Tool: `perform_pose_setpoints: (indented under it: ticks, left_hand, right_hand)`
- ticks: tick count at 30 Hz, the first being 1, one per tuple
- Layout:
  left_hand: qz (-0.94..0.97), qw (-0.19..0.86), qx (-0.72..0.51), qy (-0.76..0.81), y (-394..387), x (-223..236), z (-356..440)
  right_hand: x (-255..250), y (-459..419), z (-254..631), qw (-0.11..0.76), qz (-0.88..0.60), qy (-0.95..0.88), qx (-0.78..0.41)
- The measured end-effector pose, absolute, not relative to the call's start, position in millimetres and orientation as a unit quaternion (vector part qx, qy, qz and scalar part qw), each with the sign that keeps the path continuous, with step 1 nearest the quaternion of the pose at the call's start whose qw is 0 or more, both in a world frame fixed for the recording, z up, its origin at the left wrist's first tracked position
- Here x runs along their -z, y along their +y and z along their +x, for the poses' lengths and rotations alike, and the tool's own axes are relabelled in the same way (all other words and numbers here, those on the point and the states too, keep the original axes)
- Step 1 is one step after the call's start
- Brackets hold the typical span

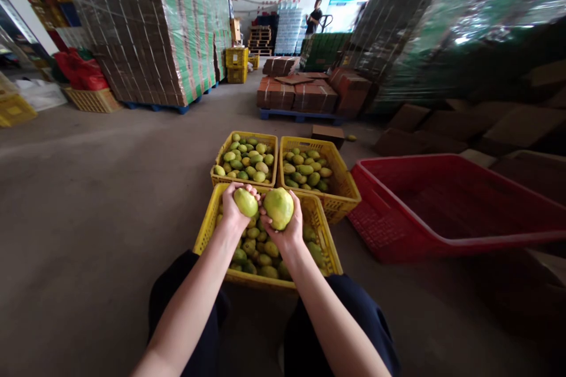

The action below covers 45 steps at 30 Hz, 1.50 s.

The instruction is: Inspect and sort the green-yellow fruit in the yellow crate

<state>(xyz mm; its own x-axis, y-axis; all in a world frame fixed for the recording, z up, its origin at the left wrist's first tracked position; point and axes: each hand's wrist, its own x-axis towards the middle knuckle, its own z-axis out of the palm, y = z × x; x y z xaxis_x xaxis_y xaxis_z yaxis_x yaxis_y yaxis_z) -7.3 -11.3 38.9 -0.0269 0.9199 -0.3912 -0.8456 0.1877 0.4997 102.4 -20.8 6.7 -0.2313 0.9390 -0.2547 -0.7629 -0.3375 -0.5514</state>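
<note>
Head-camera view: a seated person's left hand [233, 212] and right hand [283, 228] each hold up a green-yellow mango, side by side and nearly touching, as if to compare them. The left grip is clamped on the smaller mango [246, 202], the right on the larger mango [278, 207]. Both fruits hang over the near yellow crate [329, 247], piled with mangoes, between the person's knees. At twelve o'clock stand two more yellow crates, the left crate [221, 160] and right crate [345, 179], both well filled with mangoes. At three o'clock a red crate [442, 241] sits tilted on the concrete floor [88, 188]. Wrapped carton pallets [154, 23] tower behind.
</note>
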Motion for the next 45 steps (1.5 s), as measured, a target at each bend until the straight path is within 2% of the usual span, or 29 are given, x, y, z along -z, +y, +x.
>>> perform_pose_setpoints:
  ticks: [4, 8, 14, 20, 24, 32, 39, 45]
  left_hand:
    - [0.019, 0.703, -0.638, 0.313, -13, -40, -9]
    - [-0.094, 0.720, -0.629, 0.278, -13, -35, -10]
    - [-0.143, 0.686, -0.664, 0.263, -7, -29, -15]
    - [-0.120, 0.710, -0.661, 0.210, -6, -38, -20]
    - [-0.138, 0.762, -0.608, 0.177, -12, -41, -24]
    - [-0.142, 0.755, -0.585, 0.258, -10, -45, -23]
    - [-0.082, 0.751, -0.582, 0.301, -11, -47, -12]
    - [-0.002, 0.766, -0.551, 0.332, -8, -39, -11]
  right_hand:
    - [-7, -21, 104, 0.562, -0.269, -0.113, -0.774]
    - [-4, -16, 109, 0.609, -0.271, -0.069, -0.742]
    - [0, -6, 120, 0.655, -0.205, -0.067, -0.725]
    - [-1, -4, 117, 0.625, -0.221, -0.011, -0.749]
    - [-3, -6, 115, 0.572, -0.236, 0.025, -0.785]
    - [1, -4, 113, 0.548, -0.249, -0.001, -0.799]
    - [-3, -7, 107, 0.504, -0.328, -0.043, -0.798]
    - [1, -6, 109, 0.490, -0.305, -0.052, -0.815]
